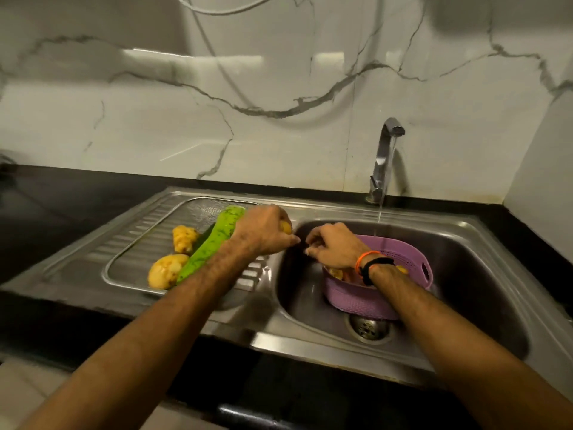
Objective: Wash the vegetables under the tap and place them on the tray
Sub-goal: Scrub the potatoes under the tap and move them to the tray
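My left hand (266, 231) grips a small yellow potato (286, 226) over the right end of the steel tray (124, 268) on the drainboard. On that tray lie a long green gourd (214, 243) and two yellow potatoes (167, 270) (184, 238). My right hand (331, 246) hovers over the sink's left side with loosely curled fingers holding nothing that I can see. A purple perforated basket (403, 259) stands in the sink basin (465, 274), with more yellow vegetables (336, 273) partly hidden under my right wrist. Water runs from the chrome tap (384, 159) into the basket.
The drain (369, 328) lies in front of the basket. Black countertop (62, 197) surrounds the steel sink, with a marble wall behind and a white side wall (542, 181) at the right.
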Action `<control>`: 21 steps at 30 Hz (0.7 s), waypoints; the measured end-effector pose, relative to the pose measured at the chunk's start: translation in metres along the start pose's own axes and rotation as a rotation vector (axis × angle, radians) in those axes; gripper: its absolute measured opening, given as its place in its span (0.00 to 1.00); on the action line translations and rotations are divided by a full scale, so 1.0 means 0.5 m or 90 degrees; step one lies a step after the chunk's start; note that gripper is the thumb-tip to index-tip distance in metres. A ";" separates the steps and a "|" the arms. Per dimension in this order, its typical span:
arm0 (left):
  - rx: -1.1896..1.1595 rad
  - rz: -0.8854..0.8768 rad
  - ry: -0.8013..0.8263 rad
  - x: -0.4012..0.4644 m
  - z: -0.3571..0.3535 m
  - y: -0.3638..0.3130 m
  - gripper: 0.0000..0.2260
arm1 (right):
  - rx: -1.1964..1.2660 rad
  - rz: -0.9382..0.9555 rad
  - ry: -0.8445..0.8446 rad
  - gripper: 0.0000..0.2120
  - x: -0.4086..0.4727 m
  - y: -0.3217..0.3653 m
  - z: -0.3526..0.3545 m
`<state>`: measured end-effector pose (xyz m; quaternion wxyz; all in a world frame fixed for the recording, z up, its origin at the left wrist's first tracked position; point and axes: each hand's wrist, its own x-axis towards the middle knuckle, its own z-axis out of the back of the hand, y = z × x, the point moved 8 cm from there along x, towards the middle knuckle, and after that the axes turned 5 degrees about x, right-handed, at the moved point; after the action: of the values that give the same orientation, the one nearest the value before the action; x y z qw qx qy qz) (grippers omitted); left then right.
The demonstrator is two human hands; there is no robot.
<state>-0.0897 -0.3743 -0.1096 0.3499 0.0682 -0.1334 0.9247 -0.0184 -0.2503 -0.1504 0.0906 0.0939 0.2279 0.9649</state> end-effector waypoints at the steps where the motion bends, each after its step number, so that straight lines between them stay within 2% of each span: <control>1: -0.009 0.010 -0.013 -0.008 0.023 0.027 0.16 | 0.014 0.022 -0.015 0.12 0.010 0.037 0.003; 7: 0.003 0.089 -0.063 -0.061 0.128 0.178 0.16 | 0.064 0.137 -0.089 0.14 0.045 0.221 -0.010; 10: 0.003 0.142 -0.062 -0.088 0.142 0.263 0.17 | 0.070 0.166 -0.091 0.16 0.056 0.288 -0.036; 16: -0.017 0.197 -0.054 -0.133 0.136 0.369 0.22 | 0.058 0.185 -0.098 0.17 0.071 0.341 -0.075; 21: -0.051 0.178 0.006 -0.155 0.110 0.394 0.31 | 0.066 0.179 -0.120 0.17 0.072 0.347 -0.092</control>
<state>-0.1612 -0.5810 -0.1130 0.2206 0.0309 -0.1768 0.9587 -0.0865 -0.4146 -0.1063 -0.0291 0.2193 0.2521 0.9421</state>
